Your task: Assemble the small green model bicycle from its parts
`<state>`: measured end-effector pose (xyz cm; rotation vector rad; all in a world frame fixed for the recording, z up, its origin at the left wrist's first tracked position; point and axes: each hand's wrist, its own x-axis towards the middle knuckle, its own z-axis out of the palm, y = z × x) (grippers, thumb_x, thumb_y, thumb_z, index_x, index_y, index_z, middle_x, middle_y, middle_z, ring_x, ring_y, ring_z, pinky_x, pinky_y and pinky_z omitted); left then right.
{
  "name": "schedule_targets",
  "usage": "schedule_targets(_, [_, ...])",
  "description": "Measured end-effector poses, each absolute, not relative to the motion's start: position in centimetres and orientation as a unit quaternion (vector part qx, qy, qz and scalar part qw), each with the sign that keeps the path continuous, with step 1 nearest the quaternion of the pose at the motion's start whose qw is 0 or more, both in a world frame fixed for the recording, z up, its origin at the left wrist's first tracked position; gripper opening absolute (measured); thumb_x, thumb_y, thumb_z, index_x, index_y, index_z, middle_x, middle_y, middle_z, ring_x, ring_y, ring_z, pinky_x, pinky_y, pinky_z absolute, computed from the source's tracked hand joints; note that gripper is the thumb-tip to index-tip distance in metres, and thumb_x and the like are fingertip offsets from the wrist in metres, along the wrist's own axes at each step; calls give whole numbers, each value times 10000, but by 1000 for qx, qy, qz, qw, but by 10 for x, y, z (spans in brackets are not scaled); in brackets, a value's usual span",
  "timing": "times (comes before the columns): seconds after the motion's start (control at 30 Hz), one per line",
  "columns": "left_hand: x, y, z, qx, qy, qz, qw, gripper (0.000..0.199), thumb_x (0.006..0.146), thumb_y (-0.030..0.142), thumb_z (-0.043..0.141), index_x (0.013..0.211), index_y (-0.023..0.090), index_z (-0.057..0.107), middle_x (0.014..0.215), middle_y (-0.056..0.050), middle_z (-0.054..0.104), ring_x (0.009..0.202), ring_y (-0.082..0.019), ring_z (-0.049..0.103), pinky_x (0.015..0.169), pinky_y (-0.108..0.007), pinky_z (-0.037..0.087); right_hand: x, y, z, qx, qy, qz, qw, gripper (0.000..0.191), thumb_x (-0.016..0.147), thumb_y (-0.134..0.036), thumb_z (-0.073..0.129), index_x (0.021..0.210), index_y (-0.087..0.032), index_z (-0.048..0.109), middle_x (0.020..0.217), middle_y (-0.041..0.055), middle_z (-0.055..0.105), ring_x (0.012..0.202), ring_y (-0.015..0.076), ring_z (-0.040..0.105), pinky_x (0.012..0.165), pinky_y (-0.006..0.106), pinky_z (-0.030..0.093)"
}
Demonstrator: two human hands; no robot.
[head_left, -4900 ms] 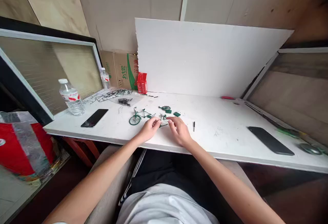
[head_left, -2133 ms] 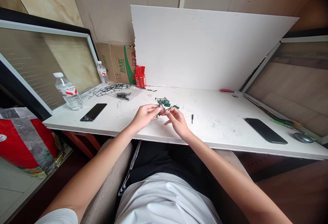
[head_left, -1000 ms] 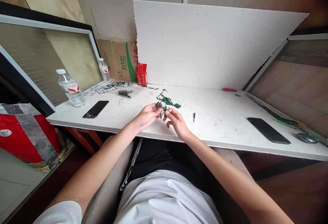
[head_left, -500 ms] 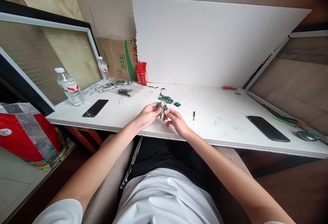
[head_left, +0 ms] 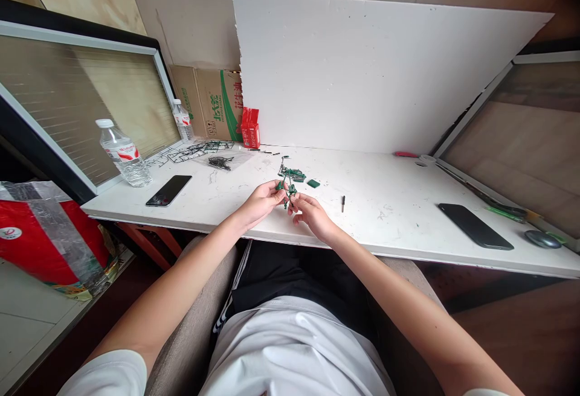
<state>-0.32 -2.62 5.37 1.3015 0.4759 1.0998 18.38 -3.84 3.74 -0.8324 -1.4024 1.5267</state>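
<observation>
My left hand [head_left: 266, 201] pinches the left side of a small green plastic assembly [head_left: 291, 190] above the table's front part. The fingers of my right hand [head_left: 310, 213] close on its lower right side. Fingertips cover part of it, so its exact shape is unclear. Just behind the hands lie more green parts [head_left: 295, 174] on the white table. A flat green piece [head_left: 313, 183] rests to their right. Farther right is a small dark tool with a metal tip [head_left: 343, 204].
Two phones [head_left: 169, 191] [head_left: 475, 226] lie left and right. Bottles [head_left: 124, 154] [head_left: 182, 121] stand at left. Behind are black part frames [head_left: 199, 151], a plastic bag of dark parts [head_left: 221, 162], a red box [head_left: 251, 128] and a white board [head_left: 362, 76]. A mouse [head_left: 542, 239] sits far right.
</observation>
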Motion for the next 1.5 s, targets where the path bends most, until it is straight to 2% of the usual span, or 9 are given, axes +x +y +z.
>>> schedule_targets(0.23, [-4,-27,55,578,257,502,590,319,854,374,831,996,144,660,969,-55,658,915,-179,656,890,-346,531,186,-34,33,-336,-554,629,430,344,843,-494,755,777,-204,581,820,11,524,835,178,541,635,271,438])
schedule_targets(0.67, [-7,-20,46,578,275,496,587,366,826,366,859,1056,134,696,1015,-72,678,951,-176,637,926,-339,498,190,-27,25,-311,-557,657,401,424,797,-567,823,832,-197,618,807,-3,546,713,136,492,625,269,432])
schedule_targets(1.03, [-8,-20,45,606,277,484,567,303,875,380,806,1008,147,664,966,-53,643,954,-175,617,942,-331,477,195,-26,28,-319,-583,636,393,392,805,-542,820,885,-198,650,832,0,574,709,135,523,613,264,455])
schedule_targets(1.5, [-5,-24,46,620,278,491,545,321,877,406,801,991,149,647,953,-48,634,912,-169,613,905,-318,490,196,-27,28,-317,-601,626,382,411,811,-563,812,835,-191,639,778,-11,575,647,121,528,604,270,459])
